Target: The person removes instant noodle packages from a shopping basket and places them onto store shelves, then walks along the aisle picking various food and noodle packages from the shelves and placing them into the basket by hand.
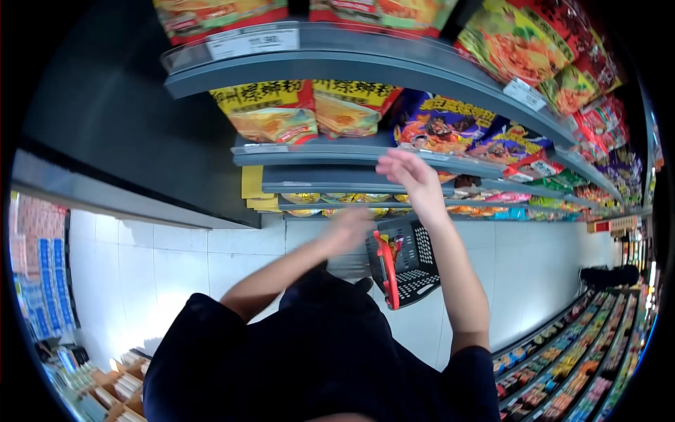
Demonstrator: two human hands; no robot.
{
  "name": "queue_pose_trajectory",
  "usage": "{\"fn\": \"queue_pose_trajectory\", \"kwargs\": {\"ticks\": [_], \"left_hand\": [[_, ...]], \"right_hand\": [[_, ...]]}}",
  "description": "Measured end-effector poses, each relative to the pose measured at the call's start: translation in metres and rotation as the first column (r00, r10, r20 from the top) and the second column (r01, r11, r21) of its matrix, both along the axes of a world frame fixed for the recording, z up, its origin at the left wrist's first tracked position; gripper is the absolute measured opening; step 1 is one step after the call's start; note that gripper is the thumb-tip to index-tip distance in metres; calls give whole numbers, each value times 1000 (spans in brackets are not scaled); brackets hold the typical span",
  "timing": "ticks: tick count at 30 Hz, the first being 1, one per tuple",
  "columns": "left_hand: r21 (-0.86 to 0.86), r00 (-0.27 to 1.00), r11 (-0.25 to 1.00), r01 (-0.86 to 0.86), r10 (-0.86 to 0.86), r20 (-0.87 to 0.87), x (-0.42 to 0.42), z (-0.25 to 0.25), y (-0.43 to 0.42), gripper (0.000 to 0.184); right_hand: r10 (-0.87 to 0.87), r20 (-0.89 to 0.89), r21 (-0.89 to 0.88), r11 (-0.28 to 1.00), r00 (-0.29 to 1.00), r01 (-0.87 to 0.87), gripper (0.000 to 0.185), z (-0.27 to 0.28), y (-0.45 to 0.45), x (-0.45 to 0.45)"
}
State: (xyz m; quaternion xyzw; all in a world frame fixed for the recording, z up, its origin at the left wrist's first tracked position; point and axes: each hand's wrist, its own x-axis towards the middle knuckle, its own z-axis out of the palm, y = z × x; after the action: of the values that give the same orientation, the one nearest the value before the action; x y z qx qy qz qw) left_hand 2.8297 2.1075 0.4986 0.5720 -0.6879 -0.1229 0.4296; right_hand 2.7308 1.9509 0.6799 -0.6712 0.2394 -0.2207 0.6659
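My right hand (411, 176) is raised in front of the shelf edge, its fingers stretched out and slightly bent, holding nothing. Close behind it are purple noodle packets (444, 125). To their left stand two yellow and red bags of noodles (274, 112) with large dark characters. Lower down and to the left is my left hand (349, 230), smeared by motion, so its fingers cannot be made out. Below my hands a black shopping basket (415, 264) with a red handle (387, 271) stands on the floor, with a small colourful packet inside.
Grey shelves (337, 67) run across the front and away to the right, filled with bagged food. Price tags (254, 42) line their edges. A dark panel (133, 126) closes off the left. Another stocked shelf (569, 359) stands at lower right, and boxes (116, 387) at lower left.
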Motion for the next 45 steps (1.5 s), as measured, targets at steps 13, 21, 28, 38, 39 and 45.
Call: {"fn": "queue_pose_trajectory", "kwargs": {"ticks": [13, 21, 28, 38, 39, 45], "left_hand": [[175, 515, 844, -507, 459, -724, 264, 136, 30, 70], [-207, 875, 890, -406, 314, -368, 209, 111, 79, 45], [-426, 968, 896, -121, 12, -251, 83, 145, 84, 18], [376, 781, 746, 550, -300, -548, -59, 58, -10, 51], [416, 778, 686, 597, -369, -508, -73, 43, -24, 46], [630, 797, 599, 495, -602, -54, -166, -44, -64, 31]], "right_hand": [[1, -7, -456, 890, 1000, -4, 53, 8, 22, 185], [200, -222, -823, 487, 954, -293, 62, 4, 62, 85], [-58, -213, -728, 675, 975, -119, 55, 1, 140, -72], [-734, -387, -337, 677, 559, 655, 29, -58, 141, -262], [-746, -466, -274, 633, 475, 725, 29, -69, 132, -278], [-660, -707, -326, 623, 254, 711, 39, -223, 51, -362]]}}
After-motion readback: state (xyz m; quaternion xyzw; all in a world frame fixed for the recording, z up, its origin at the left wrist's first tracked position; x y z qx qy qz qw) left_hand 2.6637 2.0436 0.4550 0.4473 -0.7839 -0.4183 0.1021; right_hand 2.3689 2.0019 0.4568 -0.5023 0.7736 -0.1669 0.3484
